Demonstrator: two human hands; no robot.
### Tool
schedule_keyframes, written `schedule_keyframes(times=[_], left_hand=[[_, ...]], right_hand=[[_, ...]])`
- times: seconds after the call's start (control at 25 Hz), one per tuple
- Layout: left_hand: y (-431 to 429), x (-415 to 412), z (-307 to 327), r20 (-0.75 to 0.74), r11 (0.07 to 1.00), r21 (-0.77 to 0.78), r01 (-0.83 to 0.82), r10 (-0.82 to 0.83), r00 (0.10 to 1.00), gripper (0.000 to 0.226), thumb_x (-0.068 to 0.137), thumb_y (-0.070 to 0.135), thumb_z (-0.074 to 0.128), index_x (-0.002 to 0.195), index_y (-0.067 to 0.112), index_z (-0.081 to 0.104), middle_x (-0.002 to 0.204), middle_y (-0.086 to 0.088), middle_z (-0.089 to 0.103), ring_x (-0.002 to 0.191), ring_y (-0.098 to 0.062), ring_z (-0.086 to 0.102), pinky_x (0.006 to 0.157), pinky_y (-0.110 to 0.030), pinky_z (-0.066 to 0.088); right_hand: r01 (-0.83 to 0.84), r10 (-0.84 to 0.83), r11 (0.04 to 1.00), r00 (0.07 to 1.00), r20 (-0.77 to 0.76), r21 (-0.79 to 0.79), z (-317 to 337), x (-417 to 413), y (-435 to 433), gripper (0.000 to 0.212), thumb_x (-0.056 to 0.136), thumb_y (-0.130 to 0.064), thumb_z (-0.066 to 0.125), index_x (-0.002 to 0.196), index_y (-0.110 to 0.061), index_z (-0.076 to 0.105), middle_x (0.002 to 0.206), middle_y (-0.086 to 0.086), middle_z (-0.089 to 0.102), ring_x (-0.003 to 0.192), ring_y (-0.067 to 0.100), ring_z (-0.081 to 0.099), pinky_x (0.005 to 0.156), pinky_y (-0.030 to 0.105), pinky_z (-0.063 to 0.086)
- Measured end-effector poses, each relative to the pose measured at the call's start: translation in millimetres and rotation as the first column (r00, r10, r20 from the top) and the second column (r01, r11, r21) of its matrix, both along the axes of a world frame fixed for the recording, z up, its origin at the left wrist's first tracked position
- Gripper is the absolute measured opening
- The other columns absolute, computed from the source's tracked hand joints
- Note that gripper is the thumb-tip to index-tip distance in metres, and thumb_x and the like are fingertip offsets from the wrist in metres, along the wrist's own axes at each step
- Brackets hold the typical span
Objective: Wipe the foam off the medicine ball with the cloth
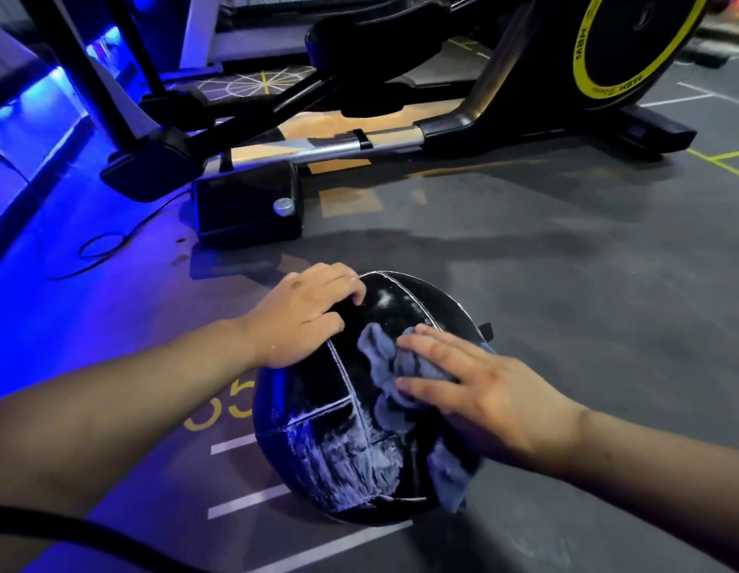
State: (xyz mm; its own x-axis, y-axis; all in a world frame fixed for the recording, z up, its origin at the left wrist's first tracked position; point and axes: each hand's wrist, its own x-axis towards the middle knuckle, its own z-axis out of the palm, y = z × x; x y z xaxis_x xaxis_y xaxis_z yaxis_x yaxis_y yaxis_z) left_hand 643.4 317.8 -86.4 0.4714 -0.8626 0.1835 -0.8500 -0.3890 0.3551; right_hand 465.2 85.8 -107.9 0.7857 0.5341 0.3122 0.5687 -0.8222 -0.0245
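Black medicine ball (pixel 384 308) with white seams sits on the grey gym floor (pixel 586 283) in front of you, near an exercise machine (pixel 359 117). Your left hand (pixel 305 320) lies flat on its upper left side, fingers spread, gripping nothing. Your right hand (pixel 475 386) presses a blue cloth (pixel 384 361) against the top, fingers extended. White foam (pixel 343 457) streaks the ball's near side.

Single head-worn wide-angle view, looking forward and steeply down onto the gym floor (pixel 566 283) from close above. Near enough that both forearms enter from the bottom corners and the medicine ball (pixel 351 407) fills lower centre. Further off, across the top of the frame, an exercise machine (pixel 359 117), bent by lens distortion.
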Motion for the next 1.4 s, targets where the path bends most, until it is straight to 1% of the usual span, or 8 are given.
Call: schedule_keyframes(times=[0.16, 0.4, 0.56, 0.76, 0.96, 1.12, 1.24, 1.4], left_hand=[[28.5, -2.0, -2.9, -0.112, 0.991, -0.007, -0.136, 0.134, 0.985, 0.034, 0.067, 0.021, 0.052, 0.099, 0.032, 0.046, 0.109, 0.017, 0.047, 0.102, -0.01, 0.043, 0.09, -0.036, 0.036], [63.6, -12.9, -2.7, -0.184, 0.967, 0.015, -0.253, 0.251, 0.95, 0.034, 0.064, 0.035, 0.048, 0.097, 0.031, 0.051, 0.105, 0.013, 0.05, 0.1, -0.018, 0.045, 0.089, -0.032, 0.035], [65.3, -19.3, -8.7, -0.354, 0.851, -0.082, -0.518, 0.461, 0.814, 0.016, 0.069, 0.023, 0.057, 0.083, 0.03, 0.055, 0.089, 0.008, 0.051, 0.081, -0.006, 0.049, 0.076, -0.029, 0.037], [48.8, -17.5, -3.3, -0.479, 0.73, -0.009, -0.684, 0.597, 0.643, 0.015, 0.084, 0.009, 0.059, 0.084, 0.023, 0.061, 0.081, 0.005, 0.059, 0.073, -0.016, 0.053, 0.066, -0.03, 0.037], [45.5, -44.0, 10.4, -0.365, 0.725, 0.032, -0.688, 0.649, 0.668, 0.01, 0.082, 0.024, 0.054, 0.08, 0.018, 0.061, 0.092, 0.001, 0.059, 0.087, -0.019, 0.054, 0.073, -0.033, 0.037], [54.1, -78.8, 26.4, -0.541, 0.732, 0.078, -0.677, 0.601, 0.588, 0.036, 0.061, 0.044, 0.046, 0.072, 0.016, 0.066, 0.076, -0.002, 0.065, 0.08, -0.025, 0.06, 0.075, -0.041, 0.049], [59.1, -103.8, 34.2, -0.443, 0.832, 0.205, -0.515, 0.548, 0.71, 0.047, 0.053, 0.053, 0.033, 0.071, 0.024, 0.067, 0.066, 0.003, 0.065, 0.071, -0.018, 0.064, 0.071, -0.042, 0.054], [41.4, -79.7, 39.6, -0.082, 0.921, -0.121, -0.37, 0.362, 0.929, 0.025, 0.074, 0.034, 0.041, 0.082, 0.022, 0.062, 0.085, 0.009, 0.06, 0.079, -0.013, 0.056, 0.074, -0.036, 0.048]], right_hand=[[0.162, -0.157, 0.962, 0.987, -0.037, 0.22, -10.5, 12.1, -13.3, 0.043, 0.085, -0.018, 0.045, 0.12, -0.02, 0.07, 0.14, 0.016, 0.055, 0.106, 0.032, 0.068, 0.08, 0.032, 0.059], [0.146, -0.152, 0.975, 0.988, 0.026, 0.168, -9.4, 25.4, 9.6, 0.043, 0.084, -0.009, 0.054, 0.12, -0.025, 0.071, 0.138, 0.014, 0.057, 0.107, 0.032, 0.067, 0.068, 0.037, 0.061], [0.159, -0.165, 0.961, 0.986, 0.007, 0.224, -5.3, 27.8, 14.2, 0.042, 0.084, -0.008, 0.054, 0.118, -0.026, 0.072, 0.137, 0.012, 0.059, 0.102, 0.03, 0.069, 0.075, 0.032, 0.058], [0.171, -0.169, 0.946, 0.985, -0.029, 0.274, -5.0, 24.9, 8.2, 0.046, 0.078, -0.003, 0.056, 0.115, -0.026, 0.072, 0.136, 0.009, 0.059, 0.09, 0.024, 0.07, 0.074, 0.02, 0.05], [0.18, -0.172, 0.931, 0.984, -0.053, 0.317, -3.5, 36.8, 5.2, 0.044, 0.079, -0.004, 0.052, 0.111, -0.025, 0.074, 0.135, 0.008, 0.06, 0.083, 0.022, 0.068, 0.074, 0.019, 0.049], [0.189, -0.167, 0.916, 0.982, -0.091, 0.354, 3.4, 58.7, 4.3, 0.045, 0.086, -0.018, 0.038, 0.112, -0.025, 0.074, 0.137, 0.004, 0.059, 0.099, 0.017, 0.067, 0.089, 0.009, 0.038], [0.194, -0.161, 0.927, 0.979, -0.127, 0.322, 6.2, 71.2, 2.3, 0.046, 0.083, -0.007, 0.048, 0.116, -0.027, 0.072, 0.139, 0.001, 0.057, 0.108, 0.022, 0.067, 0.094, 0.014, 0.041], [0.115, -0.08, 0.942, 0.989, -0.122, 0.314, 12.7, 77.7, 23.2, 0.049, 0.08, 0.0, 0.057, 0.119, -0.027, 0.07, 0.142, 0.002, 0.054, 0.113, 0.024, 0.065, 0.096, 0.026, 0.049]])
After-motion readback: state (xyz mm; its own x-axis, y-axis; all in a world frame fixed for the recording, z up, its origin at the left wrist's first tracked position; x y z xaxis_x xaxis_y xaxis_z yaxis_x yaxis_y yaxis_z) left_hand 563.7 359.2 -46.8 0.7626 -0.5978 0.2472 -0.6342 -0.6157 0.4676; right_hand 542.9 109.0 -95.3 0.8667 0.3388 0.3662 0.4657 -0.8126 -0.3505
